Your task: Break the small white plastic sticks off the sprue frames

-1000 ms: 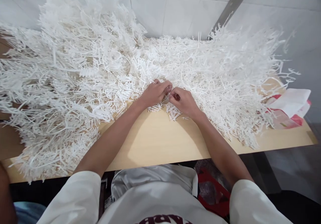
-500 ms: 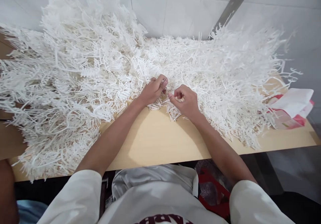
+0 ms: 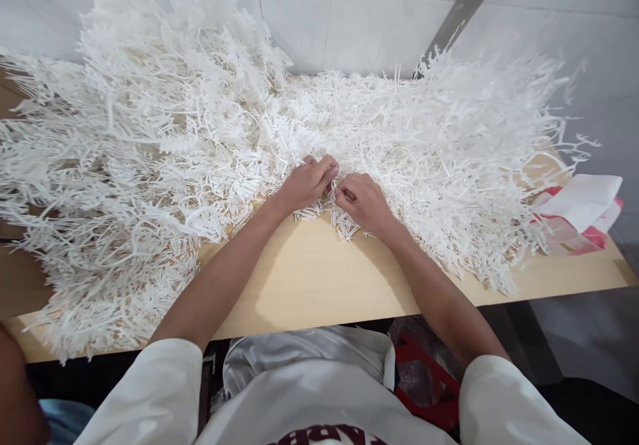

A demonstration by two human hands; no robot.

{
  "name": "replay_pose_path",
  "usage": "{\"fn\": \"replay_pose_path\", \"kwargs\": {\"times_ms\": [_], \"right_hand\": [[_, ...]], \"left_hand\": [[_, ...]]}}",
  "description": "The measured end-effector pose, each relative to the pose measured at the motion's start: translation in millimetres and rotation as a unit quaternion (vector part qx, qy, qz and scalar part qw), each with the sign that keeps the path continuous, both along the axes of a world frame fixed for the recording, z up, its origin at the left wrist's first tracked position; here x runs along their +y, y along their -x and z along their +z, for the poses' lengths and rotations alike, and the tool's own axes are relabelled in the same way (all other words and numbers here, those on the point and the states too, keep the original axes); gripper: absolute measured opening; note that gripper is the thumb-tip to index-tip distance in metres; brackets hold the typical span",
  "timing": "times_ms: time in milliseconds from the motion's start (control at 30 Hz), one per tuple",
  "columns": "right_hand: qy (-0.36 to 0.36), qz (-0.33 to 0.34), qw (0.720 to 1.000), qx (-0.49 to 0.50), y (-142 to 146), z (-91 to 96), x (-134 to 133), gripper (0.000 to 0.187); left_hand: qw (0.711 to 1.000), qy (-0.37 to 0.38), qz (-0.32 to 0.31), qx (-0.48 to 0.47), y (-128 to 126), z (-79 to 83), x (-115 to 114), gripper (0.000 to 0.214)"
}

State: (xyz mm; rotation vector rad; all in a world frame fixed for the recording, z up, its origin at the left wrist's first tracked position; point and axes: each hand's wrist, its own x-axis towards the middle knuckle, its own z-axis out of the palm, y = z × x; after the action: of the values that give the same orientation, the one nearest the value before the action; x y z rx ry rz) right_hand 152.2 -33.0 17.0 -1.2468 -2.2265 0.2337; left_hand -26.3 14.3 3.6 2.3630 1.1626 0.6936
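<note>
A huge heap of white plastic branched sprues [image 3: 210, 132] covers most of a light wooden table [image 3: 309, 279]. My left hand [image 3: 307, 184] rests at the heap's near edge with its fingers curled on a small white piece. My right hand [image 3: 363, 202] sits right beside it, fingers pinched, the fingertips of both hands almost touching. What the pinch holds is too small to name. Loose short white sticks [image 3: 344, 224] lie under both hands.
A white and red plastic bag [image 3: 579, 213] lies at the table's right end. White tiled wall stands behind the heap. Below the table edge sit a silver bag [image 3: 304, 355] and a red crate [image 3: 424, 382]. Another person's arm [image 3: 14, 392] shows at bottom left.
Half a second ago my hands were slightly apart with the right one lifted. Now they have come back together, low at the heap's edge, as one second ago.
</note>
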Motion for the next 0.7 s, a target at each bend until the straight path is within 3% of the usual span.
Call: {"fn": "replay_pose_path", "kwargs": {"times_ms": [133,200,367,533,600,700], "right_hand": [[-0.021,0.135,0.990,0.030,11.3,9.8,-15.0,0.022],[-0.025,0.165,0.986,0.028,17.0,12.8,-21.4,0.022],[-0.061,0.084,0.994,0.021,11.4,8.8,-15.8,0.041],[-0.028,-0.082,0.996,0.029,-3.0,-2.1,1.6,0.038],[-0.009,-0.097,0.995,0.023,-5.1,-5.5,5.4,0.027],[0.005,-0.052,0.998,-0.021,-4.2,-5.0,4.7,0.020]], "left_hand": [[0.998,0.021,0.017,-0.051,-1.6,0.2,2.8,0.046],[0.997,0.032,0.023,-0.063,-2.0,0.7,2.6,0.043],[0.995,0.045,0.015,-0.087,-2.0,4.4,-1.8,0.042],[0.997,0.029,0.013,-0.074,-0.2,3.3,-1.7,0.045],[0.998,0.017,0.015,-0.059,0.3,1.5,-1.1,0.047],[0.999,0.016,0.014,-0.045,0.0,0.1,-0.7,0.047]]}}
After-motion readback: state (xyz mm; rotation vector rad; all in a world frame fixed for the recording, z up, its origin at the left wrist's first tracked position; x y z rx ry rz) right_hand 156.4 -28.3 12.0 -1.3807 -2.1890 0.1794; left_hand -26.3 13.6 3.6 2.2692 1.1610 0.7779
